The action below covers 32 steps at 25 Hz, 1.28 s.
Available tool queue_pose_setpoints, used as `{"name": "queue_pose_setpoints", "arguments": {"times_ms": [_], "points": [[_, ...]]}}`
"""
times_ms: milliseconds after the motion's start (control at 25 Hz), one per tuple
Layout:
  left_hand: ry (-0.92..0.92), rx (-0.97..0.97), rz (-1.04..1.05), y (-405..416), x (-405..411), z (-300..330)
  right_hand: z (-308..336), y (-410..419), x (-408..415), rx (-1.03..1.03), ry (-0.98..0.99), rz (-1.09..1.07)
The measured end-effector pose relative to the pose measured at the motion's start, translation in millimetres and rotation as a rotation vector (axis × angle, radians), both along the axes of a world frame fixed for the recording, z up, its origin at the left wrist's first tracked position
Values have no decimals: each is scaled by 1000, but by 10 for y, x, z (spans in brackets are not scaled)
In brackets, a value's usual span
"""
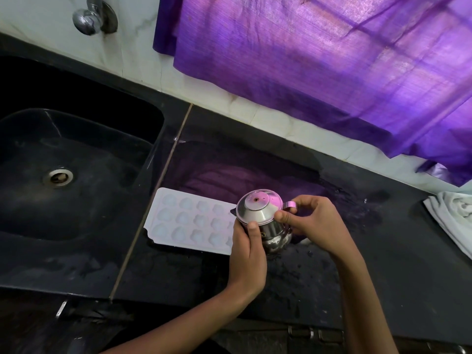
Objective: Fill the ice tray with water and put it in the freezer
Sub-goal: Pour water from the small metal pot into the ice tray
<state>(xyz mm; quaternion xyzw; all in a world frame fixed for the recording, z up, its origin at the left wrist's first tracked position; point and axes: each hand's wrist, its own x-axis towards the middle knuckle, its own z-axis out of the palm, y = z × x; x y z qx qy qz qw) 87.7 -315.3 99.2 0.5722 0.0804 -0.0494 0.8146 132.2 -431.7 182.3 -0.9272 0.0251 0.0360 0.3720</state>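
Observation:
A white ice tray (190,221) with several rounded cells lies flat on the black counter, just right of the sink. A small steel jug (263,215) with a conical lid is held over the tray's right end and hides it. My left hand (249,254) grips the jug's body from the near side, thumb up against the lid's rim. My right hand (310,222) holds the jug from the right, thumb on the lid's edge and fingers by the handle. Whether the cells hold water cannot be told.
A deep black sink (76,159) with a metal drain lies at the left, a chrome tap (89,17) on the wall above it. A purple curtain (319,60) hangs over the back of the wet counter (357,251). A white cloth (452,218) lies at the right edge.

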Motion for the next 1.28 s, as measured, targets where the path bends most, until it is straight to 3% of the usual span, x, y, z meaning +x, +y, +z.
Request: {"name": "queue_pose_setpoints", "arguments": {"times_ms": [600,1280], "points": [[107,1,-74,41,-75,-19,-22,44,-84,-72,34,-44],[26,-20,-67,23,-79,-34,56,21,-114,-28,43,-29]]}}
